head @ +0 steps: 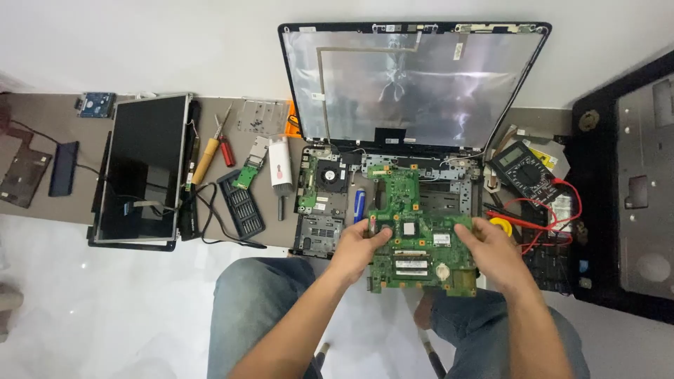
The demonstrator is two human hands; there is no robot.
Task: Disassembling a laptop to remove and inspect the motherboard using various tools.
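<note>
Both hands are on the green motherboard (414, 235), which sits low in the middle of the view, above the person's knees and over the near edge of the stripped laptop base (330, 203). The left hand (358, 249) grips the board's 9 o'clock edge, fingers curled tight, thumb lying over the top face. The right hand (495, 253) clamps the 3 o'clock edge the same way, fingers wrapped round, thumb on top. The board lies roughly level between them.

The fingertips under the board are hidden, so how far they reach beneath I cannot tell. The board's lower right corner is covered by the right palm.

At 12 o'clock the bare laptop lid (414, 84) stands open, its silvery inner foil showing. At 3 o'clock a multimeter (523, 168) with red leads (547, 217) lies just beside the right hand, crowding that side. Farther right a black palmrest cover (632, 189) is cut off by the frame. At 9 o'clock a screwdriver bit set (242, 203), a white brush (280, 168) and the detached screen panel (140, 168) lie well apart from the hands. Open floor shows at 6 o'clock.
</note>
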